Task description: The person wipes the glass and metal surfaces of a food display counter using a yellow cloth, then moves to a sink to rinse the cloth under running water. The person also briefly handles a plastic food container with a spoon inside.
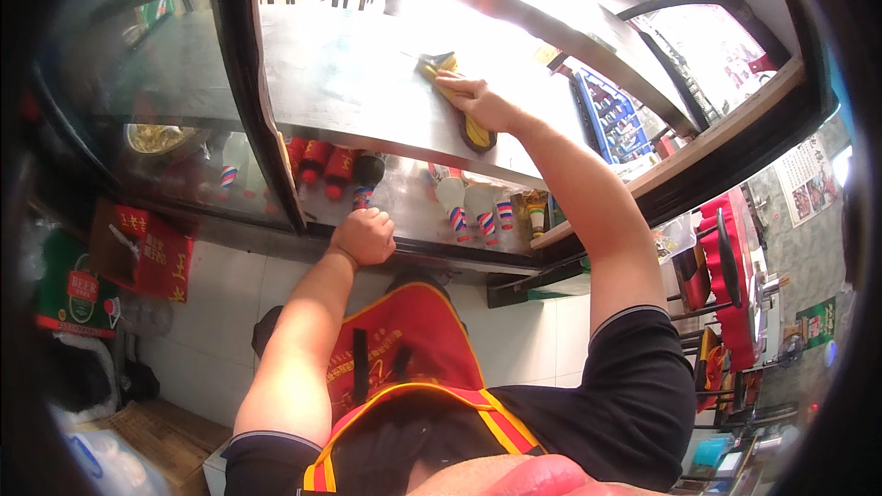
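A folded yellow and dark cloth (pixel 477 134) lies on the metal shelf (pixel 324 76) of a cabinet. My right hand (pixel 479 100) presses on it from above, fingers stretched along the cloth. My left hand (pixel 365 237) is closed at the cabinet's front lower edge, just below the neck of a dark bottle (pixel 368 169); whether it grips the edge or the bottle cannot be told. Red bottles (pixel 339 169) stand or lie to the left of that bottle on the lower shelf, and clear bottles with striped necks (pixel 455 207) are to its right.
A blue divided crate (pixel 612 114) of small items stands right of the cloth. Dark cabinet posts (pixel 241 69) and a wooden-edged frame (pixel 716 131) bound the opening. Food in a bowl (pixel 160 138) sits at the left. Red and green cartons (pixel 162 255) and flattened cardboard (pixel 155 441) are at lower left.
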A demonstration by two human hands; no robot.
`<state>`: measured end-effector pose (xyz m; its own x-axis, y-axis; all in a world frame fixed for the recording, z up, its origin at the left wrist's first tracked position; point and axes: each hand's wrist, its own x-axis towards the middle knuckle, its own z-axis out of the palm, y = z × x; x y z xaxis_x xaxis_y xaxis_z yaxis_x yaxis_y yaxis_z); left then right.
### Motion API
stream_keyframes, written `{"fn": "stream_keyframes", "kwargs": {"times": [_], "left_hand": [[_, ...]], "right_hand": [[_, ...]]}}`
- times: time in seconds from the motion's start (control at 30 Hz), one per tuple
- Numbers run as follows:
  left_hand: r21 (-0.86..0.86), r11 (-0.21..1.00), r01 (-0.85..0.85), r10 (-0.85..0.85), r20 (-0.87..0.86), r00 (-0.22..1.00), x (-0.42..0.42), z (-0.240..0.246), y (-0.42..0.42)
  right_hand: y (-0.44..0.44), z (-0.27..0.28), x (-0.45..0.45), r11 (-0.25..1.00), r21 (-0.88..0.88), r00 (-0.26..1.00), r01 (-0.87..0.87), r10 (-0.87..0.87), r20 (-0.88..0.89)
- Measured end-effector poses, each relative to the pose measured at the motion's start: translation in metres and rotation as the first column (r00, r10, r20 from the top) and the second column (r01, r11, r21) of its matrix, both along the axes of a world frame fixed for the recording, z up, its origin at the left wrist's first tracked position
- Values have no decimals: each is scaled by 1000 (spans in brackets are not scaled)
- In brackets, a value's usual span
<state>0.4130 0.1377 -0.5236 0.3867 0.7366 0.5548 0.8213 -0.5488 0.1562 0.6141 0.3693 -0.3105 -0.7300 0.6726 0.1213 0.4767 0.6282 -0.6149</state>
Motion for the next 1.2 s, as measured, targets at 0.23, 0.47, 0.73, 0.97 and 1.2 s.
{"fn": "stream_keyframes", "kwargs": {"times": [0.23, 0.47, 0.73, 0.97, 1.2], "left_hand": [[31, 999, -7, 7, -15, 1000, 0, -3, -2], [34, 999, 14, -15, 13, 1000, -1, -5, 0], [36, 999, 20, -20, 4, 1000, -1, -5, 2], [45, 999, 19, -19, -6, 1000, 2, 0, 2], [-10, 1000, -19, 18, -64, 998, 1, -4, 1]], "right_hand": [[18, 37, 43, 904, -250, 785, 348, -426, -450], [56, 20, 105, 943, 202, 882, 266, -322, 345], [83, -32, -47, 986, 141, 983, 93, -114, 144], [-4, -15, -134, 965, -86, 948, -247, 222, -227], [45, 81, 26, 770, 528, 866, -359, 65, 495]]}}
